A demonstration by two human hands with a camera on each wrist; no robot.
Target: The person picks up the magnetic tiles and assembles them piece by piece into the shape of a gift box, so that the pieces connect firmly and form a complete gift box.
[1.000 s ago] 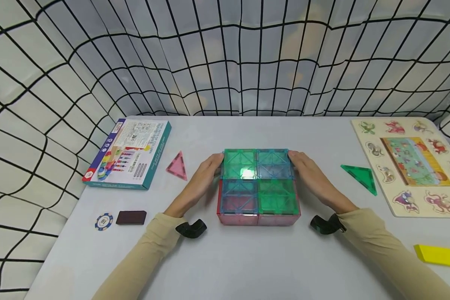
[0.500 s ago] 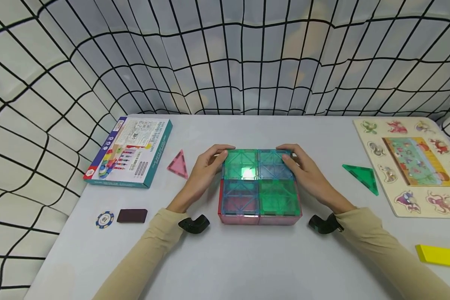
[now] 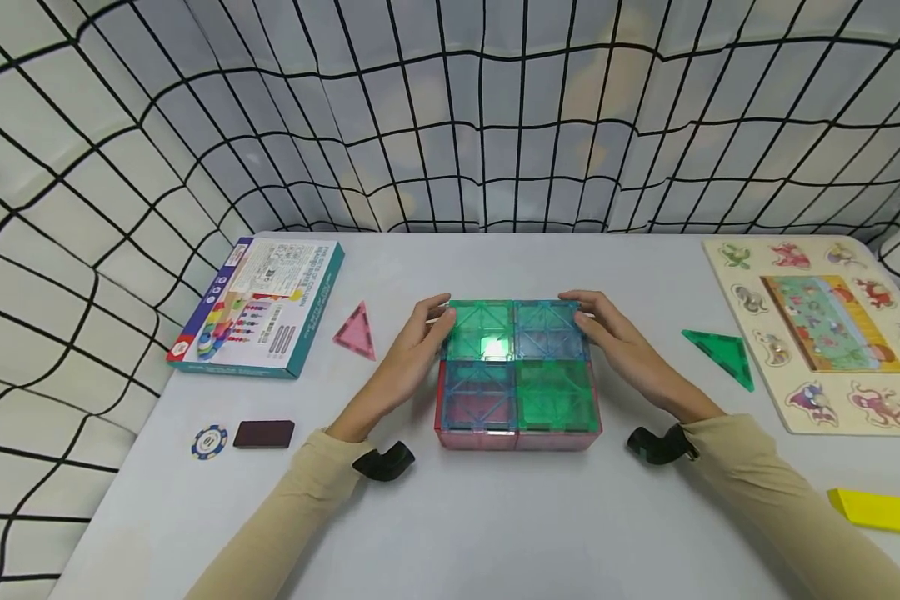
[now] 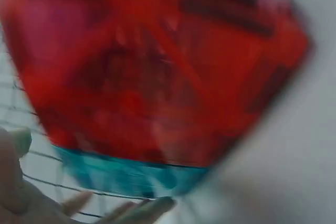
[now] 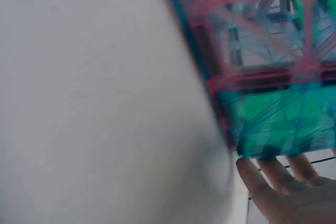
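Note:
A low square box of translucent magnetic tiles (image 3: 556, 393) sits at the table's middle. Its top shows two green and two blue squares; the front wall is pink. My left hand (image 3: 408, 354) is at the box's far left corner, thumb near the edge. The left wrist view shows a red side tile (image 4: 131, 93), blurred, with loosely spread fingers (image 4: 142, 214) by its far end. My right hand (image 3: 630, 354) mirrors this at the far right corner. In the right wrist view, relaxed fingers (image 5: 283, 174) lie close to the box's far end; contact is hard to tell.
Left of the box lie a pink triangle tile (image 3: 357, 332), a game box (image 3: 262, 308), a poker chip (image 3: 210, 442) and a dark brown block (image 3: 263, 434). To the right are a green triangle tile (image 3: 722, 357), an animal puzzle board (image 3: 810, 408) and a yellow block (image 3: 881, 511). Netting (image 3: 483, 127) surrounds the table.
Both hands first brought thumbs and fingers over the far corners, then drew slightly outward, thumbs sliding back off the top. The tile box stays about where it was.

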